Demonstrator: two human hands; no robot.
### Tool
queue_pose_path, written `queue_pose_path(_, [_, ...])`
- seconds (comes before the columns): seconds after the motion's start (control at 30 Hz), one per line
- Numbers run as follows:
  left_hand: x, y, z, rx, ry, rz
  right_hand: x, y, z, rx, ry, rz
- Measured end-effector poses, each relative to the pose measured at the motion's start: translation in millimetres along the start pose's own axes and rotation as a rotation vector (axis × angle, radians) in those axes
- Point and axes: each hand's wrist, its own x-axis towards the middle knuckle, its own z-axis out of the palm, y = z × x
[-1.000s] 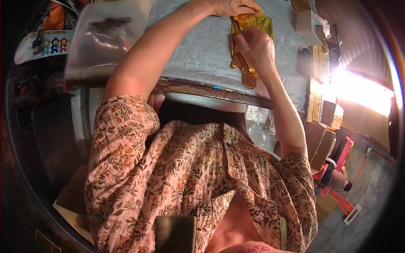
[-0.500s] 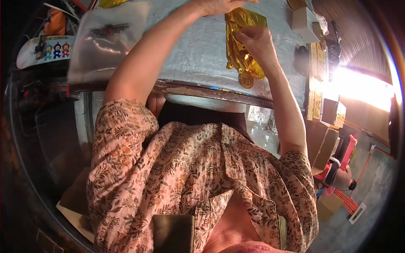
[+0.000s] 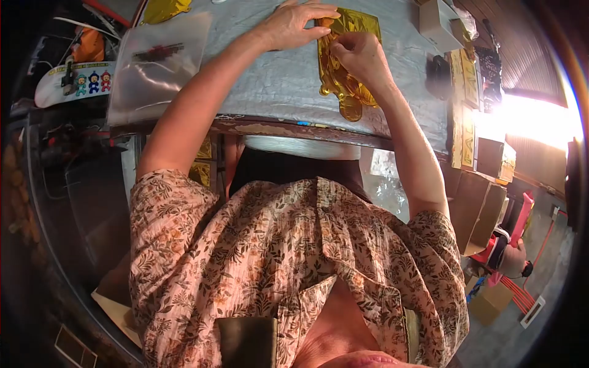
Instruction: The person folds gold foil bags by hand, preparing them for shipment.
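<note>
A flat, crinkled gold foil balloon (image 3: 351,109) lies on the table, its rounded tab toward the near edge. Over its middle, my right hand (image 3: 361,56) has its fingers curled in a pinch on the foil; the fingertips are partly hidden. My left hand (image 3: 296,26) rests at the foil's upper left edge. Its fingers are stretched out toward the foil and the thumb is held apart from them.
A stack of clear plastic bags (image 3: 156,73) lies at the table's left, with more gold foil (image 3: 165,9) behind it. A white box (image 3: 438,26) stands at the right. Cardboard boxes (image 3: 475,211) are beyond the right edge. The worn table edge (image 3: 276,129) runs close to my body.
My left hand shows more fully now, lower in the view, with its fingers extended by the foil. My right hand stays pinched over the foil. The whole view has shifted slightly.
</note>
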Motion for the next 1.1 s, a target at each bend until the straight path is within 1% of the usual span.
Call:
queue_pose_path(0.1, [-2,1,2,0.021,0.037,-0.004,-2,-1,0,-0.014,-0.003,-0.009])
queue_pose_path(0.2, [-1,4,2,0.025,0.034,0.001,-6,-10,-4,-0.024,-0.022,0.024])
queue_pose_path(0.33, [-1,10,-1,0.002,0.023,-0.014,-3,-3,-1,-0.042,-0.016,0.026])
queue_pose_path(0.43, [0,9,1,0.054,0.025,0.006,-2,-2,0,-0.038,-0.013,0.008])
queue_pose_path(0.5, [0,17,0,-0.087,0.041,-0.086,-6,-12,-6,-0.067,-0.052,0.018])
queue_pose_path(0.53, [0,17,0,-0.088,0.04,-0.087,-8,-14,-7,-0.067,-0.053,0.019])
queue_pose_path(0.6, [2,14,-1,0.042,0.037,-0.009,-10,-17,-8,-0.046,-0.041,-0.004])
queue_pose_path(0.63, [1,13,0,0.041,0.038,-0.009,-10,-16,-9,-0.047,-0.042,-0.004])
queue_pose_path(0.7, [-1,18,-1,-0.042,0.052,-0.071,-10,-13,-12,0.021,-0.117,-0.022])
queue_pose_path(0.73, [0,18,-1,-0.043,0.054,-0.072,-11,-12,-12,0.02,-0.118,-0.022])
queue_pose_path(0.8, [1,15,0,0.044,0.045,-0.006,-14,-10,-13,0.118,-0.134,-0.065])
queue_pose_path(0.93, [0,15,2,-0.042,0.059,-0.069,-21,-12,-17,0.203,-0.132,-0.022])
queue_pose_path(1.0, [0,9,5,0.129,0.068,0.004,-23,-9,-17,0.298,-0.101,0.026])
queue_pose_path(1.1, [-1,6,6,0.121,0.067,-0.002,-24,-1,-13,0.264,-0.073,-0.015])
